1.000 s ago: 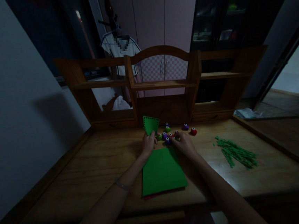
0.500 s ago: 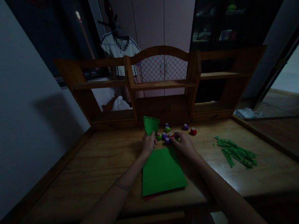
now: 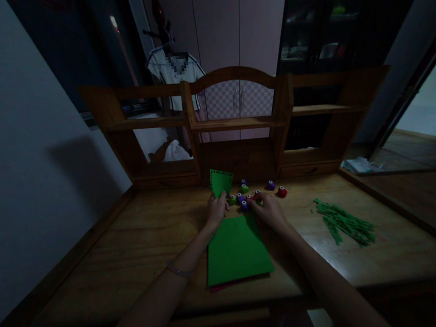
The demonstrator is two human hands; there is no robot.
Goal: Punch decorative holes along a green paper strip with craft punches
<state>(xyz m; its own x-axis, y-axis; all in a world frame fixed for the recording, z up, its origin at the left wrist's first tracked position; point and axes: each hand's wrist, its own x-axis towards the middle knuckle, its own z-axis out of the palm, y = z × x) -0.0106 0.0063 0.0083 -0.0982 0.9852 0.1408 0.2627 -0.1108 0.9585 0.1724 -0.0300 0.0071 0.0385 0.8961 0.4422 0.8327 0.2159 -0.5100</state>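
My left hand (image 3: pixel 217 210) is closed, pinching a small green paper piece (image 3: pixel 220 182) upright. A row of dark marks or holes runs along its top and left edges. Small rounded pieces, each with a white-ringed dark spot on top, cluster between my hands, among them a green one (image 3: pixel 232 200), a purple one (image 3: pixel 244 205) and a red one (image 3: pixel 249 198). At the cluster's right side my right hand (image 3: pixel 270 210) has its fingers drawn together beside the red one; what they hold, if anything, is hidden. Below my hands lies a stack of green sheets (image 3: pixel 238 251), with a red edge showing underneath.
A heap of narrow green strips (image 3: pixel 345 222) lies to the right on the wooden desk (image 3: pixel 141 241). Beyond the cluster are another purple piece (image 3: pixel 271 185) and another red piece (image 3: pixel 282 192). A wooden shelf unit (image 3: pixel 237 124) rises along the desk's back edge.
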